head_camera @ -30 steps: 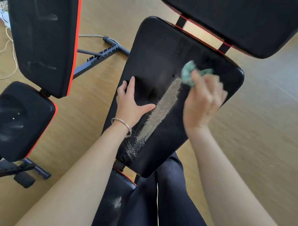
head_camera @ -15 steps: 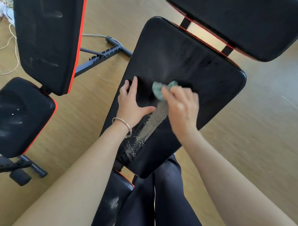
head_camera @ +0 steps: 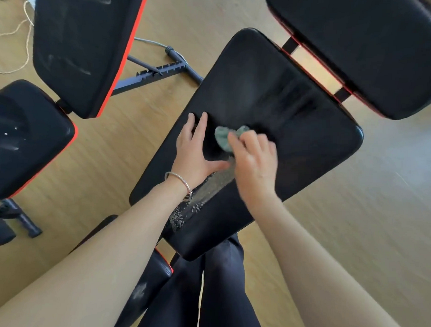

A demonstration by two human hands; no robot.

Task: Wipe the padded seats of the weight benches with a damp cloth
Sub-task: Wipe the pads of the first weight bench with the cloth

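Cloth [head_camera: 224, 138] bunched mid pad [head_camera: 306, 122], right hand [head_camera: 254, 162] fingers curled round it; soft, light, likely limp when damp, best held wadded. Left hand [head_camera: 193, 152] fingers flat, spread, bracing pad. Grit streak [head_camera: 208, 185] nearer me; vinyl probably slick

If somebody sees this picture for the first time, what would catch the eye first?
Probably the hands in the centre: the right hand grips a crumpled green cloth on the black pad, while the left hand lies flat beside it. Next, the pale streak of grit on the pad below the hands, and the smudged second bench at upper left.
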